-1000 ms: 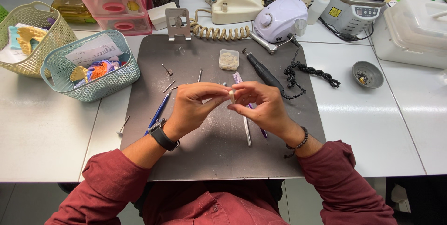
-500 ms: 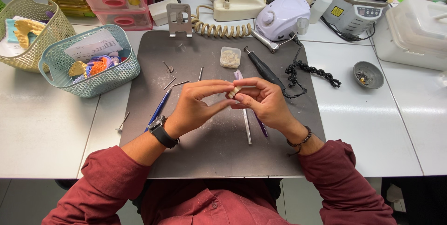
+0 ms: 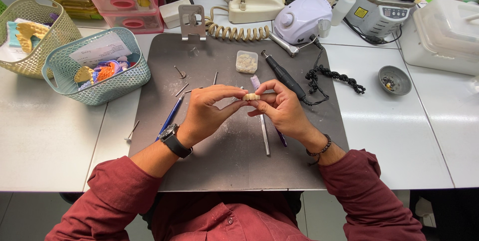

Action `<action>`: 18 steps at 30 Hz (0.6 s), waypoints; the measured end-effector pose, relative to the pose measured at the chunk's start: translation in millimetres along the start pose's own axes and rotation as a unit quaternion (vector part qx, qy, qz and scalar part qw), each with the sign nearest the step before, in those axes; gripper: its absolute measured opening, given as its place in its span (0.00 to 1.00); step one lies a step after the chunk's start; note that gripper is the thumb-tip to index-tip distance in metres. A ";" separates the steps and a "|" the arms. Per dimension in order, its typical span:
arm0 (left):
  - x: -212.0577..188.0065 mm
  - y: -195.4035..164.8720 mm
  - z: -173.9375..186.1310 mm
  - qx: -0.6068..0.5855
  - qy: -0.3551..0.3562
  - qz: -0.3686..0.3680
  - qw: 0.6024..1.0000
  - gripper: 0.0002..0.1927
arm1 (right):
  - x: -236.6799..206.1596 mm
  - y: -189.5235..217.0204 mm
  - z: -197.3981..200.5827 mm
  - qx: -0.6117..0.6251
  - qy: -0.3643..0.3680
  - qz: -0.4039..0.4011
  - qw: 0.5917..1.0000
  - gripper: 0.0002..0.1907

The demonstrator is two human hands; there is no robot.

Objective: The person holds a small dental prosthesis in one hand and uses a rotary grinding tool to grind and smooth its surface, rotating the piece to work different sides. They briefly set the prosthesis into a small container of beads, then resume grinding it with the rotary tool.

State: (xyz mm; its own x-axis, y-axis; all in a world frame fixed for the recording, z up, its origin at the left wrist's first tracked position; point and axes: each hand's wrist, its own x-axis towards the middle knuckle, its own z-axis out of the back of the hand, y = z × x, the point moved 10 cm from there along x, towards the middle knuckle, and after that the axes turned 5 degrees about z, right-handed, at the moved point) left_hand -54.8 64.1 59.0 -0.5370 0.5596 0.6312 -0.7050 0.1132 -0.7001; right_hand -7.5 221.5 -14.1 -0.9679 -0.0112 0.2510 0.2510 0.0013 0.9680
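Note:
Both of my hands meet over the middle of a dark grey work mat point(image 3: 239, 166). My left hand point(image 3: 209, 111) and my right hand point(image 3: 282, 109) pinch a small cream-coloured dental piece point(image 3: 251, 97) between their fingertips, held a little above the mat. Under my right hand lie a toothbrush with a pale handle point(image 3: 263, 131) and a dark thin tool point(image 3: 281, 138). A blue pen-like tool point(image 3: 171, 115) lies beside my left wrist, which wears a black watch. A black handpiece point(image 3: 284, 76) on a coiled black cord lies just beyond my right hand.
A small clear box of pale pieces point(image 3: 246, 62) sits on the mat's far part, with small metal burs point(image 3: 179, 72) scattered left. Two mesh baskets point(image 3: 97, 66) stand at left, pink drawers point(image 3: 124, 1) behind. A motor unit point(image 3: 302, 19), round steel appliance point(image 3: 384, 6), white container point(image 3: 444, 34) and small grey dish point(image 3: 394, 80) stand right.
My hands stay together on the small piece and have barely shifted. The view has tilted slightly, nothing else on the table has moved.

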 end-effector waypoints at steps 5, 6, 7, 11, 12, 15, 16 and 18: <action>1.9 -5.7 2.2 0.004 -0.008 -0.005 1.000 0.11 | -0.9 3.7 -0.4 0.005 -0.003 -0.006 1.000 0.10; 1.9 -6.6 2.7 0.003 -0.009 -0.007 1.000 0.11 | -1.0 5.0 -0.9 0.003 0.000 -0.004 1.000 0.10; 1.6 -5.5 0.1 0.008 0.005 -0.001 1.000 0.11 | -1.8 4.0 -1.2 -0.009 0.000 -0.013 1.000 0.10; 3.5 2.8 -1.3 0.071 0.032 -0.012 0.997 0.08 | -0.1 0.8 4.0 -0.073 -0.023 -0.029 0.997 0.12; 3.9 6.0 1.1 0.098 0.030 -0.023 0.995 0.06 | 1.6 0.3 7.0 -0.092 -0.034 -0.030 0.995 0.12; 12.7 23.3 19.3 0.320 0.010 -0.058 0.946 0.03 | 5.5 13.3 25.7 -0.205 -0.094 0.009 0.974 0.12; 15.0 35.0 25.1 0.351 0.011 -0.027 0.936 0.04 | 6.1 17.3 30.8 -0.240 -0.105 0.017 0.965 0.12; 18.0 53.3 35.9 0.414 0.011 0.035 0.909 0.07 | 8.1 26.0 38.1 -0.307 -0.125 0.034 0.943 0.10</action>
State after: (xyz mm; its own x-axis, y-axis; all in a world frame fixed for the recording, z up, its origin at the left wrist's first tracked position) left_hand -118.7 50.7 45.0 -0.5907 0.5597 0.5811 -0.7818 -0.5752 -0.2406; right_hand -9.2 259.5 13.2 -0.9023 0.2038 0.3800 0.1983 -0.5863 0.7854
